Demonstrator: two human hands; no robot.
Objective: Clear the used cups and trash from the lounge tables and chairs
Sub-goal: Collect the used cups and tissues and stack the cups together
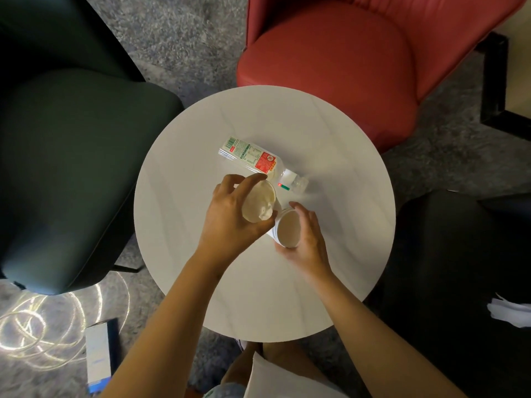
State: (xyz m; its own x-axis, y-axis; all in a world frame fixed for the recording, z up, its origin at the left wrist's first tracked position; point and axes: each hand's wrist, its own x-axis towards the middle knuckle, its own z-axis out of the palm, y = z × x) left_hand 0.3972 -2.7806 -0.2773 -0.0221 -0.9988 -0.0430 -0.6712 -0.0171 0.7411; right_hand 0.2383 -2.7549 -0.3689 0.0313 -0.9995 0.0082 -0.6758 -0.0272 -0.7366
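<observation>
Two white paper cups are over the middle of the round white table (258, 297). My left hand (230, 216) grips the left cup (260, 201), which holds a crumpled white wad. My right hand (307, 239) curls round the right cup (288, 228), which looks empty inside. The two cups touch or nearly touch at their rims. Just beyond them a clear plastic bottle (260, 159) with a red, white and green label lies on its side on the table.
A dark green chair (74, 173) stands left of the table, a red chair (339, 64) behind it and a black seat (459, 268) to the right with crumpled white paper (511, 311) on it. A blue and white box (99, 357) lies on the grey carpet at lower left.
</observation>
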